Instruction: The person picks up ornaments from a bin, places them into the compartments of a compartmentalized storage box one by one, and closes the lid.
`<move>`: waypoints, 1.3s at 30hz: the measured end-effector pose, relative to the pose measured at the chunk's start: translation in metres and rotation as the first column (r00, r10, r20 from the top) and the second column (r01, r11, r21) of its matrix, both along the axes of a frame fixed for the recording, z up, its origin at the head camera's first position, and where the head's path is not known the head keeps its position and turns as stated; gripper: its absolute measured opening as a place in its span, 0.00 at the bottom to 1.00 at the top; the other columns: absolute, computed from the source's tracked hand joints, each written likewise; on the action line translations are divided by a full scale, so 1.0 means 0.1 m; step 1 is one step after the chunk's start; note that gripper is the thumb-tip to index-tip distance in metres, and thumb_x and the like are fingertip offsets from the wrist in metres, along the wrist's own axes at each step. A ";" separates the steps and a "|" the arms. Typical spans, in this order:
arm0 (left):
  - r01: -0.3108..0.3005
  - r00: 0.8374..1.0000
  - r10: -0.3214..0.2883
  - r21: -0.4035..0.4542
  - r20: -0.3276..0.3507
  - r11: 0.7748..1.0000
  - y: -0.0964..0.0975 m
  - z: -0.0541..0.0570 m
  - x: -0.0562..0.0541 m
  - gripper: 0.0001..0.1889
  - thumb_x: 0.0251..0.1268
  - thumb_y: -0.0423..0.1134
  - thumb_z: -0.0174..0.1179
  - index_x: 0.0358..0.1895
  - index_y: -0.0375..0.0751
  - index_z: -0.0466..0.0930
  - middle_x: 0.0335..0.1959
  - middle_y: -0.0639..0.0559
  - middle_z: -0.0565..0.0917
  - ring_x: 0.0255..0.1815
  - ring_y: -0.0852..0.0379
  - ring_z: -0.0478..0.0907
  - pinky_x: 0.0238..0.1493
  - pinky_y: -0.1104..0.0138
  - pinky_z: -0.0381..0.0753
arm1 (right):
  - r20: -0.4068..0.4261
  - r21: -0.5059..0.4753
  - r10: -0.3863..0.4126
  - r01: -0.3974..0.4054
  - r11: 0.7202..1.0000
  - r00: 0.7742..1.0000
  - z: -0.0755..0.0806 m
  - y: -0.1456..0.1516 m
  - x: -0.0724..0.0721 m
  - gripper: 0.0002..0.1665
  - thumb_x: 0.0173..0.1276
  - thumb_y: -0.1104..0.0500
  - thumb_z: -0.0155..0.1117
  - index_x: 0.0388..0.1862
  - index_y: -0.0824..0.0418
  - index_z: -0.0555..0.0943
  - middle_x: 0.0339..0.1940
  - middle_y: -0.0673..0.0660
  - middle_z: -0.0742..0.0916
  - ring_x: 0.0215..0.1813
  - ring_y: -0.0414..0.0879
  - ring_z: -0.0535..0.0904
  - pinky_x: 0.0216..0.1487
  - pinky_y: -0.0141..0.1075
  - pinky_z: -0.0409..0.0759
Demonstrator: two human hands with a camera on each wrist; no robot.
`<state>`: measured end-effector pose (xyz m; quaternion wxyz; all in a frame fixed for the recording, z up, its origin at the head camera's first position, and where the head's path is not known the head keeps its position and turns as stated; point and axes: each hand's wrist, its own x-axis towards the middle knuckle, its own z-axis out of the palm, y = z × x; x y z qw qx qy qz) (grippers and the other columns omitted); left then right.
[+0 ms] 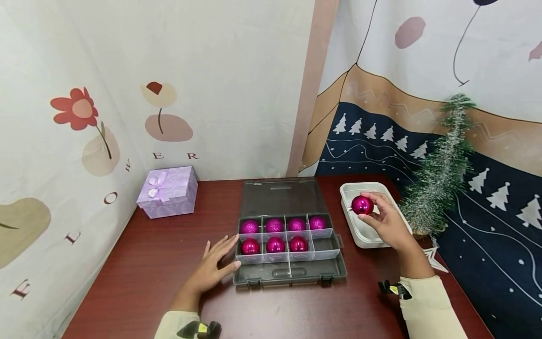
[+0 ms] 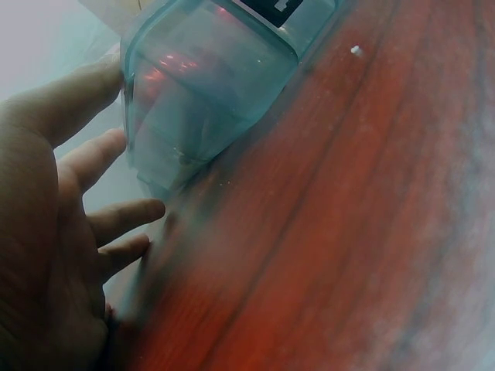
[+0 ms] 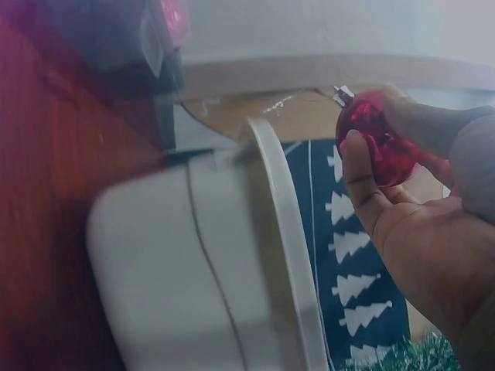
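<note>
My right hand (image 1: pixel 384 220) pinches a shiny magenta Christmas ball (image 1: pixel 362 205) between thumb and fingers, over the white tray (image 1: pixel 363 241). The ball's silver cap (image 3: pixel 343 96) points away from the palm in the right wrist view. My left hand (image 1: pixel 213 264) touches the left side of a dark clear divided box (image 1: pixel 290 281) with its fingers extended. In the box, glittery magenta balls (image 1: pixel 274 224) fill the back row of compartments. Three shiny balls (image 1: pixel 275 245) sit in the row before it, whose right compartment (image 1: pixel 325 243) holds none. The lid (image 1: pixel 282 197) lies folded back.
A lilac gift box (image 1: pixel 167 192) with a bow stands at the back left of the brown table (image 1: pixel 123 282). A small frosted artificial Christmas tree (image 1: pixel 444 174) stands right of the tray, with a white star-shaped piece (image 1: pixel 434 260) near its base. Printed curtains hang behind.
</note>
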<state>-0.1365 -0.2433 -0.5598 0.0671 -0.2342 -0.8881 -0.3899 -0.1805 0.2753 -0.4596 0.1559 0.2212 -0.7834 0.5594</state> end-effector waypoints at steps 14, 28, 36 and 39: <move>0.020 0.998 -0.017 0.051 -0.067 0.998 -0.06 -0.24 -0.08 0.39 0.73 0.50 0.70 0.85 0.61 0.68 0.83 0.47 0.75 0.86 0.33 0.64 0.79 0.18 0.33 | 0.114 0.085 0.088 -0.098 0.992 0.990 -0.19 -0.31 0.10 0.33 0.78 0.72 0.66 0.78 0.72 0.69 0.70 0.76 0.78 0.61 0.27 0.78 0.57 0.20 0.83; 0.016 0.999 -0.015 0.054 -0.028 0.998 -0.06 -0.16 -0.07 0.38 0.73 0.51 0.70 0.84 0.59 0.69 0.83 0.45 0.75 0.85 0.29 0.63 0.78 0.17 0.34 | 0.111 0.163 0.092 -0.110 0.980 0.989 -0.31 -0.45 0.14 0.30 0.77 0.70 0.68 0.75 0.69 0.74 0.63 0.70 0.86 0.56 0.35 0.80 0.58 0.25 0.82; 0.014 0.999 -0.012 0.044 -0.030 0.999 -0.01 -0.03 0.00 0.38 0.71 0.49 0.70 0.83 0.51 0.71 0.80 0.38 0.76 0.82 0.24 0.65 0.76 0.16 0.35 | 0.088 0.203 0.166 -0.181 0.962 0.982 -0.36 -0.49 0.15 0.29 0.76 0.68 0.70 0.73 0.68 0.75 0.61 0.68 0.87 0.53 0.40 0.85 0.56 0.27 0.87; 0.010 1.000 -0.009 0.046 -0.023 0.999 -0.01 -0.03 0.00 0.38 0.71 0.49 0.71 0.83 0.50 0.72 0.80 0.36 0.76 0.81 0.21 0.65 0.74 0.14 0.36 | 0.069 0.206 0.195 -0.205 0.957 0.978 -0.39 -0.51 0.16 0.28 0.77 0.68 0.69 0.73 0.69 0.75 0.63 0.71 0.86 0.55 0.41 0.86 0.57 0.26 0.87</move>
